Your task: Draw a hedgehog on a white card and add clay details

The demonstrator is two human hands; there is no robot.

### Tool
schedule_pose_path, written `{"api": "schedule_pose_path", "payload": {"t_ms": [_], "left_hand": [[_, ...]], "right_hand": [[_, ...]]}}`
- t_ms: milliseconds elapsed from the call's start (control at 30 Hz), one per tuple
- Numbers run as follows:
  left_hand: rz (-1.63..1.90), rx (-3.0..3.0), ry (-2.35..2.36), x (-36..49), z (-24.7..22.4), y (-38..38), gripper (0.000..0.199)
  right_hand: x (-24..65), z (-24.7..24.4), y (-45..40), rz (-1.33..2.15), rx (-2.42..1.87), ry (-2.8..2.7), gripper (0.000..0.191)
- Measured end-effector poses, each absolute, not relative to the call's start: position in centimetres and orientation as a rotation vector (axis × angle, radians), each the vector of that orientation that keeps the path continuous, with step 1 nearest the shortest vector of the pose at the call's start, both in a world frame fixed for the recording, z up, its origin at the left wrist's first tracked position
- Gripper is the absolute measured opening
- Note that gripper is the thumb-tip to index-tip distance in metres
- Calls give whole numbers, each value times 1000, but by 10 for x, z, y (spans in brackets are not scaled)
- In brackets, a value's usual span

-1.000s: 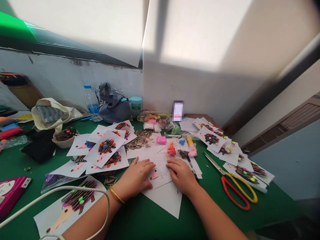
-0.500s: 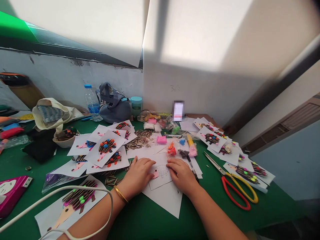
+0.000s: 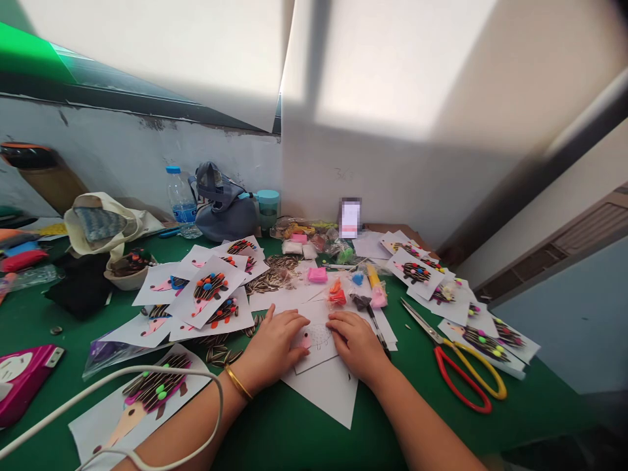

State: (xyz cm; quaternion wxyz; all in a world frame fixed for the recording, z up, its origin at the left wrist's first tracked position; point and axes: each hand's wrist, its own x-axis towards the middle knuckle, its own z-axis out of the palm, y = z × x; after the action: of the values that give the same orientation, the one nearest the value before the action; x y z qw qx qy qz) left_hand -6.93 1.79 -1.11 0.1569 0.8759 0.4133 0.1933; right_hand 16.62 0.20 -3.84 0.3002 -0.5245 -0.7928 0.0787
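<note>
Before me lies a small white card (image 3: 314,363) with a pencil hedgehog outline and a pink clay face with a dark dot. My left hand (image 3: 277,343) rests over the card's left side, fingers stretched, thumb beside the pink face (image 3: 306,341). On the right side, my right hand (image 3: 356,343) lies with its fingers extended on the drawing, partly covering it. Both hands are open and hold nothing. Under the card is a larger white sheet (image 3: 338,402). A black pen (image 3: 377,327) is just right of my right hand. Striped sunflower seeds (image 3: 220,353) are scattered left of my left hand.
Scissors (image 3: 454,353) with red and yellow handles lie at right. Finished hedgehog pictures (image 3: 210,288) pile up at left, others (image 3: 417,271) at right. Coloured clay packets (image 3: 337,292) sit ahead. A white cable (image 3: 147,369) loops over my left forearm.
My left hand has shifted slightly to the right, its fingers and thumb now closer to the pink face. My right hand looks almost unmoved.
</note>
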Motion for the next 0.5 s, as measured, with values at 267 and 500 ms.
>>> {"api": "schedule_pose_path", "payload": {"t_ms": [267,500], "left_hand": [[487,2513,1190,-63,-15,15,66],[446,2496,1184,-65,-14,17,66]], "right_hand": [[166,-37,2,193,-1361,-2110,26],[167,-32,2,136,-1417,-2069,19]]}}
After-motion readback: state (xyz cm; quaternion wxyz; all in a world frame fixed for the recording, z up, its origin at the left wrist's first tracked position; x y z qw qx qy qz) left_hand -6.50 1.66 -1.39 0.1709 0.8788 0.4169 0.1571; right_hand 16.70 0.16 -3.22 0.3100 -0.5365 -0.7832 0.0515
